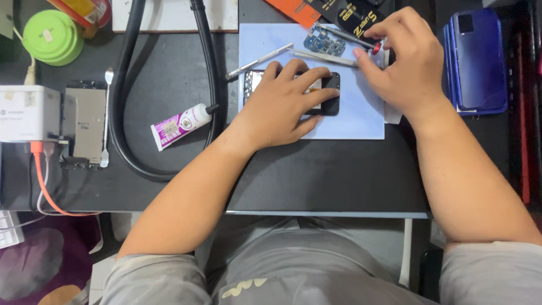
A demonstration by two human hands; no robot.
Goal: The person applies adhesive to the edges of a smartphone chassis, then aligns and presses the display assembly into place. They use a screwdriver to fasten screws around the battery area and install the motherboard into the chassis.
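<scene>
Glue tube (182,125), black hose (121,113), blue phones (479,59)

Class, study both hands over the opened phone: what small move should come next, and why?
Probably lift the screwdriver with the right hand and bring its tip to the opened phone. The left hand already presses the phone flat on the pale blue mat, while the right fingertips touch the screwdriver beside the small circuit board.
</scene>
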